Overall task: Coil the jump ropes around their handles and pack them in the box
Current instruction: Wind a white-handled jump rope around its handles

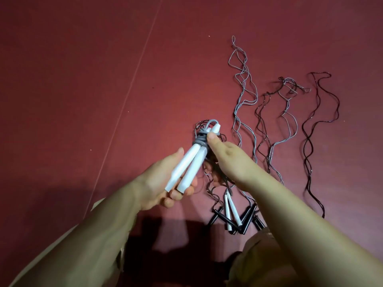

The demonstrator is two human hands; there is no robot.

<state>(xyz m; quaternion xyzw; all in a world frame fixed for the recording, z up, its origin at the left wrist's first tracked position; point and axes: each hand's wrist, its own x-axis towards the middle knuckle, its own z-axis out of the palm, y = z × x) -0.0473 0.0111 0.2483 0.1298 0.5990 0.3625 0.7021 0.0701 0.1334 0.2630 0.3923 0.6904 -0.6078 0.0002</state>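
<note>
Head view, as I read it: left hand (163,181), fingers curled under a pair of white handles (186,164), gripping them; grey rope (55,141) wound round their far end. Right hand (230,160), thumb pressed on that coil, fingers hidden behind it. Further jump ropes (286,125) lie stretched on the red floor (83,79), right of both hands.
</note>
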